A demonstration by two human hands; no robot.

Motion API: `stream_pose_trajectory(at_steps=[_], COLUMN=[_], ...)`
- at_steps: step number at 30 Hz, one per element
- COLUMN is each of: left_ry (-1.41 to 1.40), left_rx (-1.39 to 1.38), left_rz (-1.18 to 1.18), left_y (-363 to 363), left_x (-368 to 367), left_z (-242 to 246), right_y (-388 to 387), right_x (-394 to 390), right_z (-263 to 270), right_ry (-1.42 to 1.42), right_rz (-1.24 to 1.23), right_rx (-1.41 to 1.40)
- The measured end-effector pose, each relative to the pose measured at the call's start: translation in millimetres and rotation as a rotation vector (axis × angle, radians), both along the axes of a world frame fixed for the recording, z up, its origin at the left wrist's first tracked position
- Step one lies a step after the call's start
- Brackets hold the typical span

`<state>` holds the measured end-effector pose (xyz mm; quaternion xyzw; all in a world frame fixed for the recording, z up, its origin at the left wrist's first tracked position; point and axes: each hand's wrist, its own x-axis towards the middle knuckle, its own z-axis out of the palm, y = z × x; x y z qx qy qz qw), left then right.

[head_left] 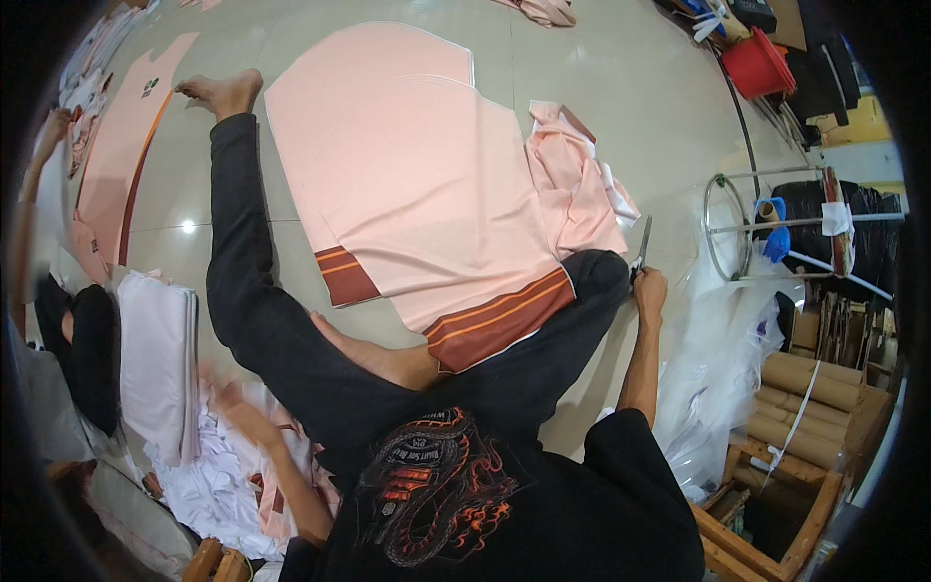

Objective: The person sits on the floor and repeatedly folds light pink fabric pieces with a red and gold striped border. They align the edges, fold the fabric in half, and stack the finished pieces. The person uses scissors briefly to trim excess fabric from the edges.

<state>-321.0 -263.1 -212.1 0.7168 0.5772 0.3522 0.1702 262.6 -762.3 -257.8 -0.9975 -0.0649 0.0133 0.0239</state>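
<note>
My right hand grips a pair of scissors by the handles beside my right knee, blades pointing away from me. My left hand is blurred, above a heap of white and peach fabric at my left side. I cannot tell whether it holds anything. Before me lie flat peach fabric panels with white-edged curved tops. Their brown hem bands carry orange stripes, and one hem lies over my folded leg. A crumpled peach piece rests against the panels' right side.
On the left are a folded white fabric stack, a peach panel with a printed emblem and another person's hand. On the right are clear plastic sheeting, a metal frame, cardboard tubes and a red bucket.
</note>
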Motion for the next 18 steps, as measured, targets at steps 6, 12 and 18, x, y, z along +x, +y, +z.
stream_pose_trajectory(at_steps=[6,12,18], left_ry=[0.27,0.274,-0.614], left_rx=[-0.44,-0.416,-1.424], left_rz=[-0.789,-0.963,-0.725], left_y=[-130,-146,-124], left_x=[173,186,168], left_z=[13,-16,23], right_y=[136,184,199], right_x=[-63,-132,-149], right_z=[87,86,136], right_ry=[-0.13,-0.002,0.426], right_rz=[0.336,0.593,0.242], right_rx=[0.513,0.22,1.087])
